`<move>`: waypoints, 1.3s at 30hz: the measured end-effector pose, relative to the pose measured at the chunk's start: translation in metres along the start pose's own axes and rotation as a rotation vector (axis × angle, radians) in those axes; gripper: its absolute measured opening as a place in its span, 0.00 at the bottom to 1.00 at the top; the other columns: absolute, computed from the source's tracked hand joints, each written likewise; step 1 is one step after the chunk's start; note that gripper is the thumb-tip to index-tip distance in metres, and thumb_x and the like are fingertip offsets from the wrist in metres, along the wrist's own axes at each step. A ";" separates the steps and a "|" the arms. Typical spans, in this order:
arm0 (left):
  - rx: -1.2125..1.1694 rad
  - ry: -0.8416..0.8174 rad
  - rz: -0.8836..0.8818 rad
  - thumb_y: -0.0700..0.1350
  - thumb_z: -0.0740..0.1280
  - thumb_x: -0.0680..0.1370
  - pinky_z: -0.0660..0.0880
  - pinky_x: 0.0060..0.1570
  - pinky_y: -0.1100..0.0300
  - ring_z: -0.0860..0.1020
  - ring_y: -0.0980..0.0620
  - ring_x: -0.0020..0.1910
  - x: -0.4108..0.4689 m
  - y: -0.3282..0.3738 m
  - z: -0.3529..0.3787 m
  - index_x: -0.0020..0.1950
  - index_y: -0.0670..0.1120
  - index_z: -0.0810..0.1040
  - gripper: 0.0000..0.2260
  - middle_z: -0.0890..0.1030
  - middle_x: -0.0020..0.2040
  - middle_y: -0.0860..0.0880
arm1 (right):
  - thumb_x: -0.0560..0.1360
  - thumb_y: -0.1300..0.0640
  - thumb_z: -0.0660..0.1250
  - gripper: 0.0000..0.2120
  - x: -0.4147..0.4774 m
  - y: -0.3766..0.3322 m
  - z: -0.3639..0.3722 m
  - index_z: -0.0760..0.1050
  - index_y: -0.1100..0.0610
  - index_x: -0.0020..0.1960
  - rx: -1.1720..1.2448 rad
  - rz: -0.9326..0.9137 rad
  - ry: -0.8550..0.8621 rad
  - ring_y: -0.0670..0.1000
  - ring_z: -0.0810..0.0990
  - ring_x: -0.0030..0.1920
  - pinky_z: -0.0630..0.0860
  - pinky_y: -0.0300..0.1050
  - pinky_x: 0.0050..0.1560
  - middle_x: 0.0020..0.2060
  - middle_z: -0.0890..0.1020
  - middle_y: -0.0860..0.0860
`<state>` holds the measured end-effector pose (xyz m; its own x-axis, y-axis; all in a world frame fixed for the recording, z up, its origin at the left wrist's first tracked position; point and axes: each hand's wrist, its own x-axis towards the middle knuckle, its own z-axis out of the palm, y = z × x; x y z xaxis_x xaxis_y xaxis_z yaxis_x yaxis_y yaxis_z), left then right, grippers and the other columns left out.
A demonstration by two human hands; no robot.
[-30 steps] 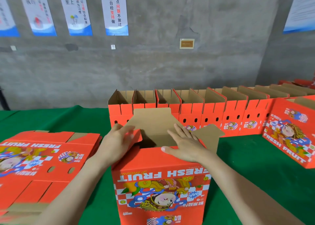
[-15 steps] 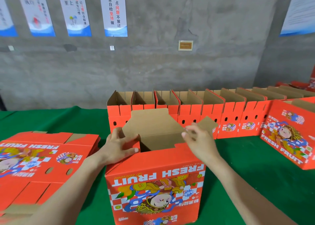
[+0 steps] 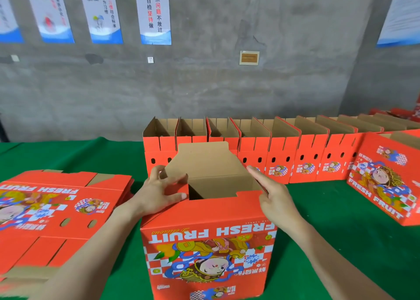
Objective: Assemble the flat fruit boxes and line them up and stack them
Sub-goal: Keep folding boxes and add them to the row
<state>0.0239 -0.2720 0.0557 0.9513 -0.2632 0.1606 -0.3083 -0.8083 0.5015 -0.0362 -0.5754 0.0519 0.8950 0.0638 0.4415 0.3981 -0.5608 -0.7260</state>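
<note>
On green table [image 3: 341, 231], fruit box [image 3: 209, 243] (flap [image 3: 204, 161] up)

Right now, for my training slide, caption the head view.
Left hand and right hand on the fruit box flaps; assembled boxes lined behind.

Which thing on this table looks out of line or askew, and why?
The box at the right stands out: it sits forward of the row of assembled boxes, broad printed face turned outward, and looks tilted, though the wide lens may exaggerate that. The nearest box shows its print upside down.
</note>
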 end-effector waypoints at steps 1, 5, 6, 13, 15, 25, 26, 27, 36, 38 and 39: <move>-0.007 0.000 0.008 0.58 0.70 0.72 0.59 0.73 0.49 0.60 0.45 0.71 0.000 0.000 0.000 0.70 0.63 0.67 0.27 0.54 0.70 0.50 | 0.69 0.80 0.53 0.39 -0.001 0.000 -0.001 0.66 0.46 0.70 -0.024 -0.029 -0.033 0.23 0.61 0.64 0.55 0.24 0.67 0.65 0.66 0.35; -0.030 -0.011 0.060 0.56 0.72 0.72 0.60 0.73 0.50 0.60 0.47 0.71 0.004 0.004 0.001 0.71 0.60 0.67 0.29 0.54 0.71 0.51 | 0.68 0.77 0.56 0.34 -0.005 0.000 -0.010 0.73 0.52 0.68 -0.212 -0.099 -0.176 0.32 0.64 0.66 0.55 0.24 0.67 0.65 0.69 0.38; -0.045 -0.012 0.081 0.55 0.73 0.72 0.60 0.73 0.51 0.60 0.48 0.71 0.004 0.005 0.001 0.71 0.59 0.68 0.29 0.54 0.70 0.52 | 0.68 0.75 0.57 0.32 -0.006 0.000 -0.013 0.74 0.51 0.66 -0.244 -0.097 -0.192 0.34 0.66 0.66 0.57 0.26 0.68 0.64 0.71 0.38; -0.135 0.065 0.229 0.46 0.77 0.68 0.67 0.63 0.65 0.69 0.60 0.58 0.007 0.010 0.000 0.64 0.52 0.74 0.26 0.66 0.62 0.53 | 0.75 0.58 0.68 0.06 -0.001 0.001 -0.017 0.84 0.53 0.44 -0.188 0.009 -0.140 0.39 0.81 0.47 0.72 0.29 0.49 0.43 0.84 0.39; -0.200 0.127 0.226 0.42 0.78 0.67 0.68 0.52 0.75 0.73 0.67 0.52 0.006 0.011 0.002 0.57 0.53 0.68 0.25 0.73 0.54 0.54 | 0.76 0.57 0.67 0.10 0.004 0.002 -0.012 0.82 0.57 0.37 -0.187 0.026 -0.045 0.48 0.82 0.44 0.75 0.40 0.48 0.38 0.85 0.47; -0.173 0.032 0.090 0.52 0.72 0.73 0.67 0.41 0.66 0.74 0.51 0.42 0.003 0.016 -0.002 0.38 0.43 0.73 0.15 0.75 0.41 0.47 | 0.75 0.61 0.68 0.09 0.001 0.003 -0.010 0.79 0.60 0.37 -0.085 -0.062 0.159 0.46 0.77 0.36 0.73 0.43 0.43 0.33 0.81 0.51; -0.104 -0.021 0.060 0.53 0.74 0.70 0.66 0.37 0.67 0.72 0.54 0.38 0.005 0.016 -0.002 0.39 0.45 0.71 0.16 0.74 0.39 0.50 | 0.75 0.62 0.69 0.06 0.003 0.001 -0.011 0.80 0.60 0.39 -0.100 -0.094 0.158 0.48 0.79 0.44 0.74 0.42 0.49 0.38 0.82 0.49; -0.068 -0.062 0.021 0.54 0.75 0.69 0.65 0.34 0.68 0.71 0.57 0.36 0.007 0.017 -0.003 0.40 0.47 0.71 0.16 0.74 0.39 0.52 | 0.74 0.63 0.69 0.04 0.007 -0.001 -0.012 0.80 0.59 0.41 -0.113 -0.109 0.134 0.49 0.79 0.51 0.72 0.40 0.54 0.43 0.82 0.47; 0.106 -0.128 -0.048 0.57 0.75 0.68 0.63 0.67 0.59 0.65 0.49 0.70 0.015 0.028 0.000 0.74 0.50 0.64 0.37 0.68 0.71 0.49 | 0.73 0.52 0.71 0.32 0.051 0.003 -0.001 0.63 0.48 0.74 -0.345 0.241 -0.453 0.51 0.60 0.74 0.59 0.49 0.72 0.73 0.64 0.48; 0.185 -0.108 -0.052 0.58 0.75 0.68 0.66 0.66 0.54 0.66 0.47 0.67 0.016 0.030 0.004 0.71 0.51 0.67 0.35 0.71 0.67 0.48 | 0.73 0.51 0.71 0.32 0.048 0.004 0.002 0.63 0.48 0.73 -0.419 0.225 -0.419 0.52 0.60 0.73 0.61 0.49 0.71 0.72 0.66 0.49; 0.207 -0.102 -0.063 0.58 0.75 0.67 0.67 0.65 0.52 0.66 0.46 0.66 0.016 0.030 0.006 0.70 0.52 0.67 0.34 0.71 0.66 0.48 | 0.73 0.51 0.70 0.31 0.046 0.004 0.003 0.63 0.48 0.73 -0.457 0.209 -0.409 0.52 0.60 0.72 0.61 0.49 0.70 0.71 0.67 0.49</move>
<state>0.0294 -0.3036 0.0683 0.9667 -0.2523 0.0429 -0.2524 -0.9127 0.3215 0.0075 -0.5720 0.0678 0.9847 0.1737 0.0129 0.1618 -0.8845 -0.4377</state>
